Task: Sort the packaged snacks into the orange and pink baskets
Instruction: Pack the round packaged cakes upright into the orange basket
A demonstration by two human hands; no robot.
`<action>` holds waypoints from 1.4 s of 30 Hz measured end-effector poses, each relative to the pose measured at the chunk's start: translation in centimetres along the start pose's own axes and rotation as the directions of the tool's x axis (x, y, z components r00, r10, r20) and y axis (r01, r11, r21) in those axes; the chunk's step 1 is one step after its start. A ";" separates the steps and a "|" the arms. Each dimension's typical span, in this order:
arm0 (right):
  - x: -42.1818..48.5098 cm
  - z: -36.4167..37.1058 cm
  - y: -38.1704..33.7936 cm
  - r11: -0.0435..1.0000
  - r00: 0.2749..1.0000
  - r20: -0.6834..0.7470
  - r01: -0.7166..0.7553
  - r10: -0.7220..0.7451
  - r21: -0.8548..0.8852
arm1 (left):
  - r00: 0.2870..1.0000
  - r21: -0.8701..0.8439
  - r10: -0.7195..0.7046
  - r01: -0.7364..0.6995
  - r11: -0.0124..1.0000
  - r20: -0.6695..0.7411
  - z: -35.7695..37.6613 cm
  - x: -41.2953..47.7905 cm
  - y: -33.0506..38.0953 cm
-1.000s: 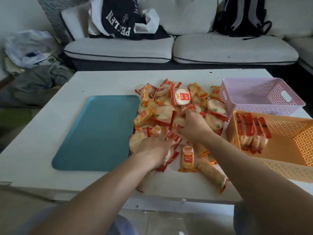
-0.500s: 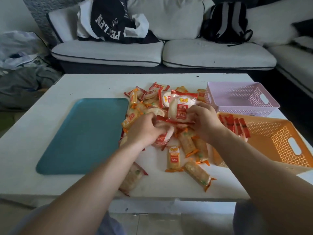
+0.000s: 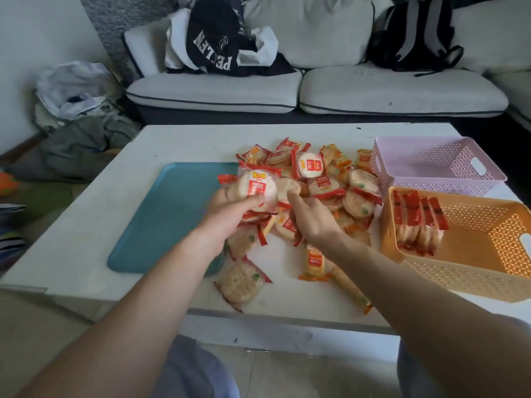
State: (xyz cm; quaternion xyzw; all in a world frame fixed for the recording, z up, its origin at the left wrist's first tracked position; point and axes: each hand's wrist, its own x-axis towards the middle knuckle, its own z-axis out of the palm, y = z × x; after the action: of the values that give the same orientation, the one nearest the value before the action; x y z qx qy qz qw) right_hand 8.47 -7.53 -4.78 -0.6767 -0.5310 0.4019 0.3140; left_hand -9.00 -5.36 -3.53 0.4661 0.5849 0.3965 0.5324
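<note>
The left hand [image 3: 230, 214] clasps round cracker packets [image 3: 254, 186] in its grip; the orange basket [image 3: 459, 280] lies well right, nearer the loose-fingered right hand [image 3: 311, 222]

Dim, daylight from right w/ glare in orange basket [image 3: 505, 239]; edges bent, centre blurry.

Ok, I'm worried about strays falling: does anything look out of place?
Two packets lie apart from the pile, close to the table's front edge: a round cracker packet and a long packet to its right. A nudge might knock them off.
</note>
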 end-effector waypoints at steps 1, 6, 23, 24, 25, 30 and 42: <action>-0.5 1.3 0.4 0.994 0.997 0.076 -0.010 0.018 -0.111 | 0.998 0.000 -0.009 0.009 1.000 -0.059 -1.0 0.1 -0.3; -4.0 8.1 3.1 0.796 0.949 0.270 0.034 0.164 -0.605 | 0.993 0.124 -0.101 0.108 0.986 -0.060 -5.2 1.2 -2.3; 2.1 1.0 2.2 0.920 0.997 0.080 0.036 -0.005 -0.391 | 0.969 0.562 -0.132 -0.009 0.827 0.210 -6.0 4.9 -3.7; 2.8 0.5 2.5 0.935 0.999 0.033 0.028 -0.018 -0.355 | 0.967 0.503 -0.122 -0.007 0.864 0.223 -6.3 5.2 -3.5; 3.3 0.3 2.9 0.936 1.000 0.004 0.014 -0.013 -0.352 | 0.962 0.425 -0.113 -0.004 0.905 0.250 -6.5 5.2 -3.2; 4.7 1.8 3.8 0.820 0.995 0.006 -0.080 0.101 -0.566 | 0.929 0.060 -0.083 0.065 0.996 0.361 -6.7 4.3 -1.2; 5.1 1.0 3.6 0.773 0.986 0.073 -0.070 0.148 -0.630 | 0.943 -0.176 -0.037 0.100 0.979 0.330 -1.1 7.5 1.1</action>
State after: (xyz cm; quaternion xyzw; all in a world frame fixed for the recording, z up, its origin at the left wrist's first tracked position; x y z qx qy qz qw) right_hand 9.86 -3.44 -9.43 -0.7470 -0.6117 0.2600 0.0160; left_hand -9.98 2.17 -4.21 0.4512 0.4646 0.3495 0.6771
